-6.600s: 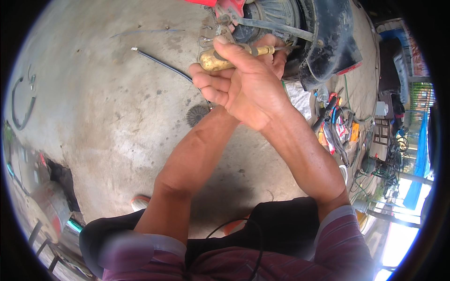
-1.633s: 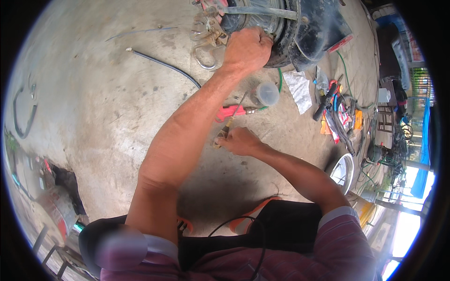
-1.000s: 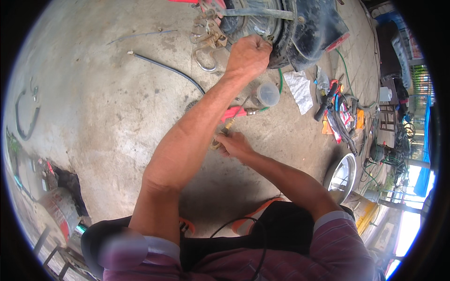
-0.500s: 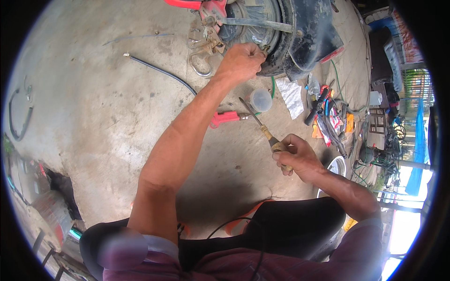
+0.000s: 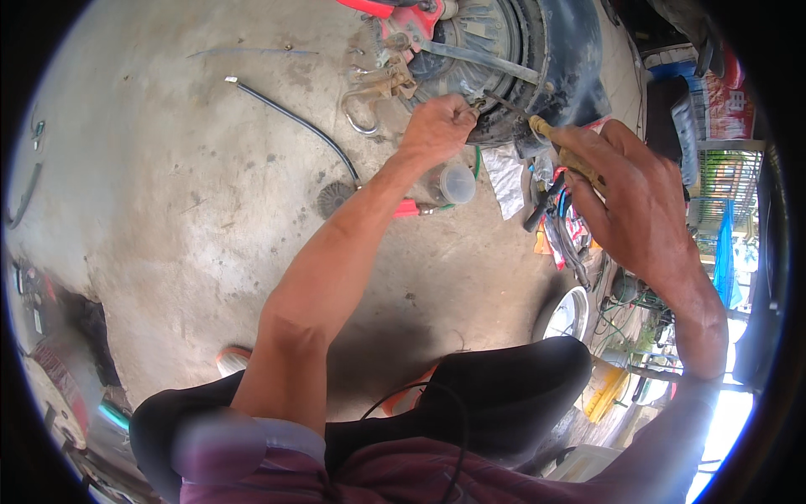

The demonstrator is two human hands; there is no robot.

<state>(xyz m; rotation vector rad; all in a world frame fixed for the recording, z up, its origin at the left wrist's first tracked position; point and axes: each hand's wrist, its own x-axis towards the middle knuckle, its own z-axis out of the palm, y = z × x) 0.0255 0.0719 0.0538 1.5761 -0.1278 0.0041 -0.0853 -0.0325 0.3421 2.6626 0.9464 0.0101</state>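
A dusty wheel with a tyre (image 5: pixel 462 46) lies at the top, beside a black fender (image 5: pixel 575 50) and a grey metal bar (image 5: pixel 478 59). My left hand (image 5: pixel 437 130) is closed at the wheel's lower edge, its fingertips around a small part I cannot make out. My right hand (image 5: pixel 625 193) grips a screwdriver (image 5: pixel 541 128) by its worn yellow handle, with the shaft pointing up-left to the tyre edge near my left fingertips. Whether the tip touches there is hard to tell.
On the concrete lie a black hose (image 5: pixel 294 126), metal brackets (image 5: pixel 365 97), a clear tub (image 5: pixel 456 184), a red tool (image 5: pixel 401 207), a grey paper (image 5: pixel 504 181) and a pile of bags and parts (image 5: pixel 562 227). A silver rim (image 5: pixel 562 315) stands at the right, near my knee.
My right hand has lifted the screwdriver from low in the middle up and right to the wheel. My left hand has moved slightly down and stays closed at the rim.
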